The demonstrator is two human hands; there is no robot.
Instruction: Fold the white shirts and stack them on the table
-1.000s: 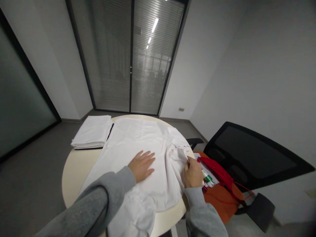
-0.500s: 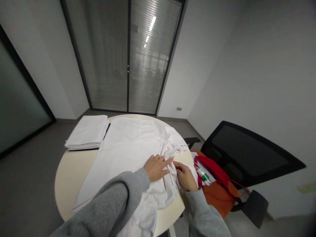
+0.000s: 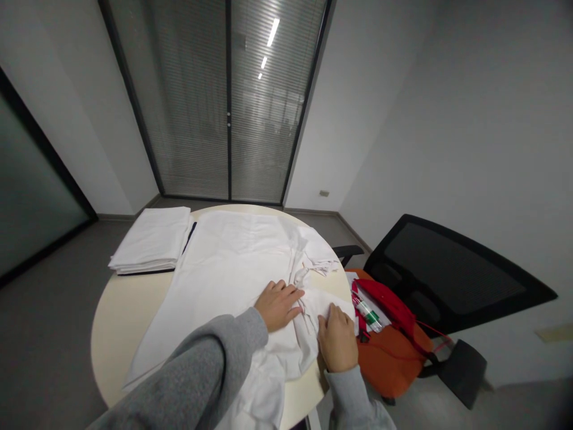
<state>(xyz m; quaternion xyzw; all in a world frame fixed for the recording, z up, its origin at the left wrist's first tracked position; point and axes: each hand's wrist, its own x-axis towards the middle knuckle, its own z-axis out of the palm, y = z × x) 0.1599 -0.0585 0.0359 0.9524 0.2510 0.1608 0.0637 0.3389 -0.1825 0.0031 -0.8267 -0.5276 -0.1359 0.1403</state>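
Observation:
A large white garment (image 3: 237,251) lies spread over a round table, wrinkled and bunched on its right side. My left hand (image 3: 278,306) rests on the bunched part, palm down with the fingers stretched out. To the right, my right hand (image 3: 339,339) is closed at the cloth near the table's right edge, its fingers curled over a fold. The fingertips are partly hidden. Part of the garment hangs toward me below my left forearm.
A neat stack of folded white cloth (image 3: 152,239) stands at the table's (image 3: 120,322) back left on something dark. On the right, an office chair (image 3: 447,272) holds a red bag (image 3: 389,304) and a clear bottle (image 3: 369,313) with a green label. Glass doors stand behind.
My right hand has moved slightly right and toward me, away from my left hand, and the cloth between them is drawn flatter. My left hand has shifted slightly left.

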